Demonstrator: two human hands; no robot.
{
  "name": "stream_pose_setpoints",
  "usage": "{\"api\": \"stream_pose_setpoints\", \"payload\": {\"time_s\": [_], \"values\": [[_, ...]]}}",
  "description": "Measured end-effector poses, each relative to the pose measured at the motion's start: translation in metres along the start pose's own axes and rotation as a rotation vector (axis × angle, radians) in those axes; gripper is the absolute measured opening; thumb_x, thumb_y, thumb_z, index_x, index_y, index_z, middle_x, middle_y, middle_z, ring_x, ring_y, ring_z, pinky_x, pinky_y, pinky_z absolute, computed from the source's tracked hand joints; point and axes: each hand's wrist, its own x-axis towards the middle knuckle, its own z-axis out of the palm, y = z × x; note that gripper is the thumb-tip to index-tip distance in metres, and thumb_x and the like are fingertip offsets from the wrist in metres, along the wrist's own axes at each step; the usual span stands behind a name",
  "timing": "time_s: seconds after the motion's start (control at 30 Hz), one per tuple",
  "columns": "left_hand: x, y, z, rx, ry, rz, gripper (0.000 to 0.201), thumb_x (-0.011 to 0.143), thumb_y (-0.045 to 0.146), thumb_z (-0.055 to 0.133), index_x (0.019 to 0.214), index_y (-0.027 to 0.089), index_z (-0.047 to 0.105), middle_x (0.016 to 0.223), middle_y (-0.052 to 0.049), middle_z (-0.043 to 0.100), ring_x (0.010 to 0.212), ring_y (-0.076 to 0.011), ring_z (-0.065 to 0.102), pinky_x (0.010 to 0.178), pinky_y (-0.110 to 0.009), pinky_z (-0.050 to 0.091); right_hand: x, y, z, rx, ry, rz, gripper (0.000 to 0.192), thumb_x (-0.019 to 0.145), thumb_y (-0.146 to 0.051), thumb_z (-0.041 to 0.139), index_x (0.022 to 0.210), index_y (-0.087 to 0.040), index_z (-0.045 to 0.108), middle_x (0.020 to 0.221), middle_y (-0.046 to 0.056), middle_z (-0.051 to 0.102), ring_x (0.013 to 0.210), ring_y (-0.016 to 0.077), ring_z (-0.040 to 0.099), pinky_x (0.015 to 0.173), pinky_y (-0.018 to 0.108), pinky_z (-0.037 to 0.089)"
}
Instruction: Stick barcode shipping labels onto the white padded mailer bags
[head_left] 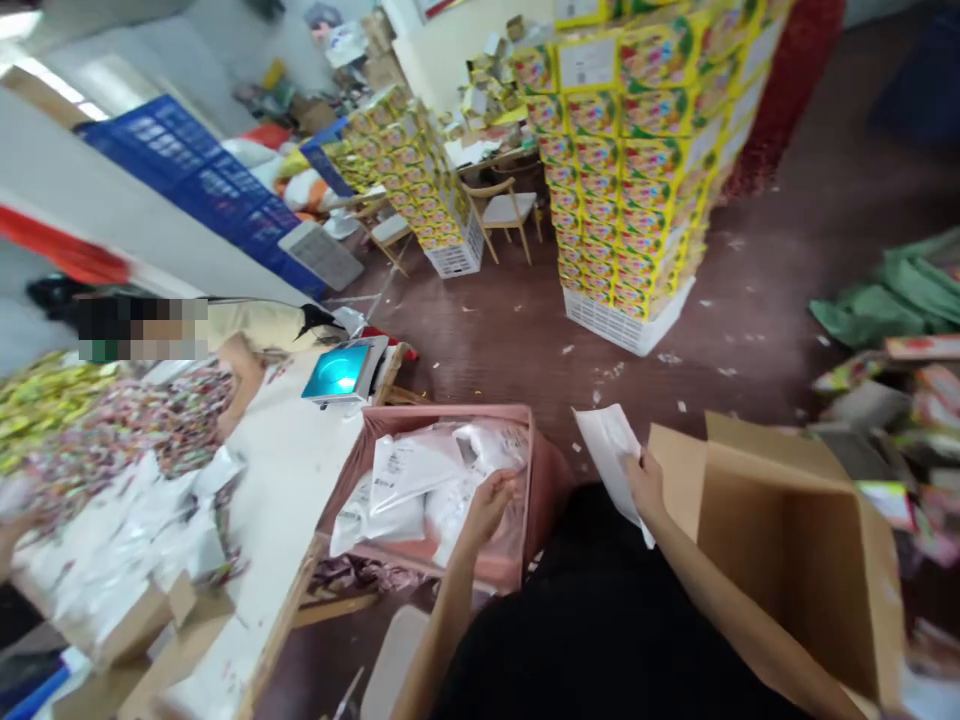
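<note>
In front of me a pink-lined bin (531, 450) holds several filled white bags (416, 470) with dark print. Over the right part of the bin is my left hand (489, 508), its fingers curled together; whether anything is pinched in them is hidden. My right hand (645, 485) grips a flat white bag (611, 450) by its edge, between the bin and an open cardboard box (712, 490). The inside of that box looks brown and bare where it shows.
A white table (281, 450) on the left carries a scale (337, 372), white bags and piled small wrapped pieces (172, 420). Another person's arm (241, 380) reaches across it. Stacked yellow cartons (630, 170) stand on the floor ahead. Green sacks (892, 295) lie at right.
</note>
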Motion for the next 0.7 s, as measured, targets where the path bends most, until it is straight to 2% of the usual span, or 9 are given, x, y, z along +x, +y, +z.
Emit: {"api": "stream_pose_setpoints", "payload": {"time_s": [0.07, 0.13, 0.2, 0.27, 0.33, 0.43, 0.57, 0.63, 0.7], "values": [[0.040, 0.019, 0.000, -0.042, 0.169, 0.027, 0.061, 0.069, 0.063, 0.074, 0.108, 0.016, 0.068, 0.101, -0.011, 0.075, 0.084, -0.0210, 0.070, 0.080, -0.034, 0.053, 0.072, -0.027, 0.035, -0.016, -0.135, -0.064, 0.029, 0.071, -0.050, 0.047, 0.070, -0.022, 0.054, 0.063, 0.000, 0.055, 0.066, 0.0181, 0.046, 0.063, 0.029, 0.037], [0.078, 0.035, -0.001, -0.081, 0.377, -0.032, 0.062, 0.067, 0.063, 0.074, 0.105, 0.014, 0.068, 0.097, -0.012, 0.075, 0.079, -0.0211, 0.071, 0.075, -0.033, 0.053, 0.145, -0.064, 0.068, -0.024, -0.252, -0.123, 0.030, 0.069, -0.051, 0.047, 0.069, -0.023, 0.054, 0.062, 0.000, 0.055, 0.065, 0.0186, 0.046, 0.063, 0.029, 0.037], [0.109, 0.049, -0.001, -0.104, 0.525, -0.112, 0.062, 0.063, 0.063, 0.075, 0.099, 0.014, 0.068, 0.092, -0.011, 0.075, 0.075, -0.0212, 0.070, 0.070, -0.032, 0.052, 0.214, -0.105, 0.096, -0.024, -0.325, -0.172, 0.029, 0.069, -0.052, 0.048, 0.068, -0.023, 0.052, 0.062, -0.001, 0.054, 0.066, 0.0182, 0.044, 0.065, 0.029, 0.035], [0.130, 0.062, 0.000, -0.102, 0.555, -0.161, 0.061, 0.059, 0.062, 0.076, 0.096, 0.014, 0.068, 0.090, -0.010, 0.075, 0.073, -0.0211, 0.070, 0.069, -0.032, 0.052, 0.273, -0.145, 0.119, -0.020, -0.352, -0.202, 0.029, 0.071, -0.051, 0.047, 0.070, -0.023, 0.049, 0.064, -0.002, 0.052, 0.069, 0.0172, 0.041, 0.067, 0.029, 0.034], [0.143, 0.071, -0.003, -0.098, 0.552, -0.196, 0.062, 0.057, 0.062, 0.078, 0.096, 0.014, 0.069, 0.091, -0.010, 0.076, 0.073, -0.0212, 0.070, 0.069, -0.031, 0.052, 0.317, -0.174, 0.140, -0.023, -0.358, -0.209, 0.028, 0.075, -0.050, 0.044, 0.073, -0.023, 0.048, 0.067, -0.002, 0.051, 0.070, 0.0162, 0.039, 0.068, 0.028, 0.033], [0.148, 0.073, -0.017, -0.115, 0.678, -0.290, 0.064, 0.054, 0.062, 0.078, 0.096, 0.015, 0.068, 0.088, -0.009, 0.075, 0.073, -0.0223, 0.071, 0.066, -0.030, 0.052, 0.345, -0.197, 0.172, -0.056, -0.399, -0.197, 0.024, 0.078, -0.046, 0.041, 0.074, -0.023, 0.045, 0.068, -0.003, 0.049, 0.070, 0.0154, 0.038, 0.068, 0.028, 0.032], [0.153, 0.063, -0.046, -0.145, 0.861, -0.419, 0.056, 0.059, 0.058, 0.077, 0.092, 0.015, 0.067, 0.086, -0.010, 0.075, 0.074, -0.0231, 0.073, 0.063, -0.029, 0.052, 0.335, -0.196, 0.224, -0.125, -0.530, -0.183, 0.016, 0.079, -0.037, 0.043, 0.072, -0.023, 0.045, 0.070, -0.001, 0.053, 0.070, 0.0152, 0.041, 0.069, 0.027, 0.035], [0.166, 0.063, -0.062, -0.168, 0.905, -0.467, 0.049, 0.063, 0.055, 0.078, 0.090, 0.015, 0.066, 0.084, -0.009, 0.074, 0.074, -0.0227, 0.073, 0.064, -0.029, 0.053, 0.330, -0.192, 0.255, -0.167, -0.598, -0.165, 0.013, 0.079, -0.033, 0.043, 0.072, -0.022, 0.047, 0.072, 0.002, 0.057, 0.070, 0.0155, 0.044, 0.070, 0.027, 0.037], [0.190, 0.070, -0.079, -0.192, 0.923, -0.495, 0.044, 0.067, 0.051, 0.077, 0.090, 0.016, 0.066, 0.082, -0.008, 0.074, 0.074, -0.0225, 0.073, 0.065, -0.029, 0.053, 0.333, -0.192, 0.286, -0.213, -0.649, -0.141, 0.012, 0.079, -0.029, 0.043, 0.077, -0.021, 0.051, 0.076, 0.004, 0.061, 0.073, 0.0168, 0.048, 0.072, 0.027, 0.040]]}}
